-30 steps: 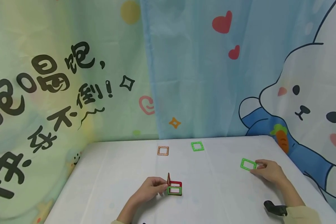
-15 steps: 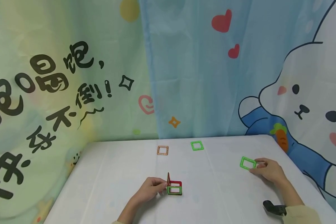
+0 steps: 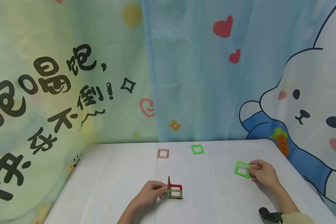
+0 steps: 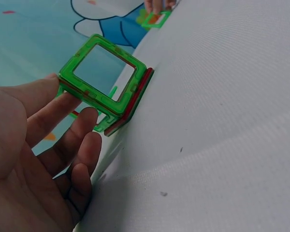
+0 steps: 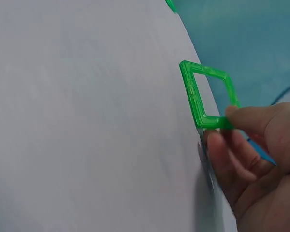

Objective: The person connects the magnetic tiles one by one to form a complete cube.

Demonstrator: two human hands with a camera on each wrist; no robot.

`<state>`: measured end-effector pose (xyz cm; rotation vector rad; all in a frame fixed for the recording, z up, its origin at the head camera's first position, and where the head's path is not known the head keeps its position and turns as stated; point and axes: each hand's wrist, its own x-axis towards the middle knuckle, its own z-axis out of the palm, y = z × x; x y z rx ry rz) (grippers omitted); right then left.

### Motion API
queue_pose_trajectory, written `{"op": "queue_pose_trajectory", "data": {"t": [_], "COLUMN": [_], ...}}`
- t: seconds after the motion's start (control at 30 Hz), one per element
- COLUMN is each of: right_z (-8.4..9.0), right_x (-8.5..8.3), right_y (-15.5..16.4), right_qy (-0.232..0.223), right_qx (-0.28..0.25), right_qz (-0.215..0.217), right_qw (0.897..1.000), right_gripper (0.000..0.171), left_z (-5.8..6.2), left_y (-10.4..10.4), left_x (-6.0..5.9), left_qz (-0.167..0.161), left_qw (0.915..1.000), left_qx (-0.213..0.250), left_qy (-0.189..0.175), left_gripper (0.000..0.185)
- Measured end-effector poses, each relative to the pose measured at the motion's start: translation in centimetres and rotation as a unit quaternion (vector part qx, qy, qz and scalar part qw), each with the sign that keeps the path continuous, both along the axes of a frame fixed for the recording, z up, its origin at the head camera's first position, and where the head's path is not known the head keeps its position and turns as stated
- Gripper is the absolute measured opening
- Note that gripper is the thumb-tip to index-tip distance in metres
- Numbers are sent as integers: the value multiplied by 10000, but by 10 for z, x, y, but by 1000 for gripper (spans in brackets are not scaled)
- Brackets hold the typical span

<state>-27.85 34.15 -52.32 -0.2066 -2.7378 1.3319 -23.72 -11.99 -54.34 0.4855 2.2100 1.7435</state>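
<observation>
In the head view, my left hand [image 3: 149, 194] is at the left side of a small box-like build of square magnetic tiles [image 3: 181, 194], with green, red and orange frames. Its thumb and index finger pinch a corner edge of the build's green tile [image 4: 83, 56] in the left wrist view; the other fingers curl loosely below. A red tile [image 4: 135, 103] lies along the base against the white cloth. Out to the right, my right hand [image 3: 264, 175] pinches a single green square magnetic tile [image 5: 193, 96] by one edge, tilted close over the table.
Behind the build, an orange square tile [image 3: 158, 153] and another green square tile [image 3: 197, 153] lie flat on the white table [image 3: 123, 168]. A black device [image 3: 268, 215] sits at the right wrist. A printed curtain [image 3: 190, 102] hangs behind the far table edge.
My right hand has moved a little to the left with the green tile, which has turned slightly. The left hand stays at the build. The head view has tilted up slightly.
</observation>
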Motion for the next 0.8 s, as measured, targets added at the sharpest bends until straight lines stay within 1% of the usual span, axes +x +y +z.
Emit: {"op": "queue_pose_trajectory", "data": {"t": [0.2, 0.37, 0.63, 0.8], "right_z": [6, 13, 20, 21], "right_x": [-1, 0, 6, 7], "right_y": [-30, -51, -79, -96], "right_qy": [636, 992, 1362, 1428], "right_qx": [226, 149, 65, -40], "right_qz": [397, 551, 931, 1084], "right_qw": [9969, 9934, 9863, 9838], "right_gripper": [26, 23, 20, 19], "left_z": [1, 0, -1, 1], "left_y": [0, 0, 1, 1], "left_x": [0, 1, 1, 2], "left_qz": [-46, -32, -40, -38], "left_qw": [10000, 10000, 10000, 10000], "left_qx": [-9, 5, 28, -8], "left_qy": [-1, -93, -48, -51], "left_gripper": [22, 23, 22, 23]}}
